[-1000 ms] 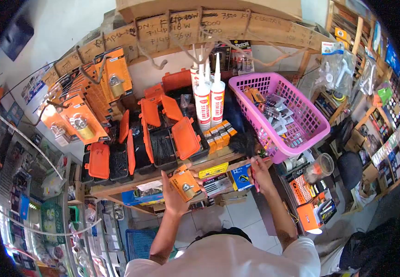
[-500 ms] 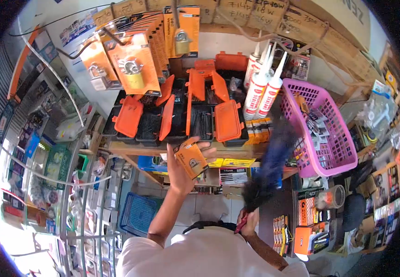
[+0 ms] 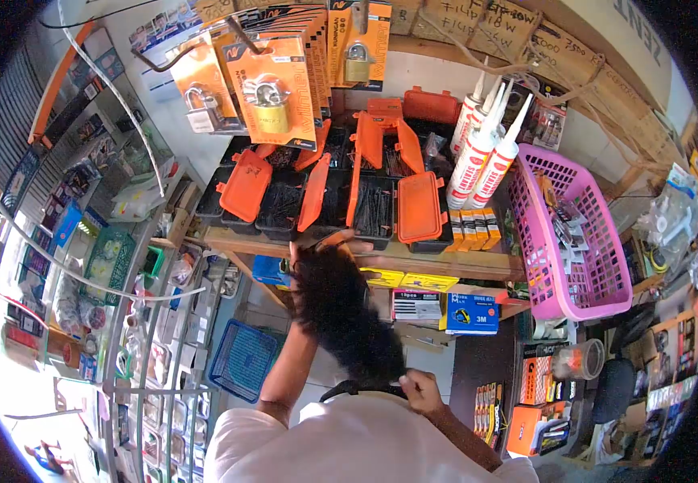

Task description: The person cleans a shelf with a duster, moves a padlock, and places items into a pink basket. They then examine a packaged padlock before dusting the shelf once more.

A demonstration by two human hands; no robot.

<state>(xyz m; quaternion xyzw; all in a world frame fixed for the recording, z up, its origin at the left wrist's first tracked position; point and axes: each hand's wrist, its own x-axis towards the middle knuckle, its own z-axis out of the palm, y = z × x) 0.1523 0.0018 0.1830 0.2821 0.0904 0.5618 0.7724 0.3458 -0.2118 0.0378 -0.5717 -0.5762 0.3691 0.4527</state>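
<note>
Low at my waist, my right hand [image 3: 423, 392] is closed around the handle end of a black feather duster [image 3: 347, 310]. The duster slants up and left, its dark feathers lying across my left hand [image 3: 344, 243]. Fingertips and part of the thumb of that hand show around the feathers, in front of the shelf edge. The small orange packet seen in this hand a moment ago is now covered by the duster. Just beyond stand black boxes with raised orange lids [image 3: 420, 208], holding dark screws or nails.
Carded padlocks [image 3: 272, 113] hang at upper left. White sealant tubes [image 3: 477, 165] stand beside a pink basket [image 3: 562, 266] on the right. Below the shelf are a blue 3M box [image 3: 472, 312] and a blue crate [image 3: 242, 360]. Glass shelving [image 3: 135, 322] lines the left.
The duster has swung from the right over to the left, onto my left hand, covering the orange packet. The whole view has shifted slightly, moving the shelf items right.
</note>
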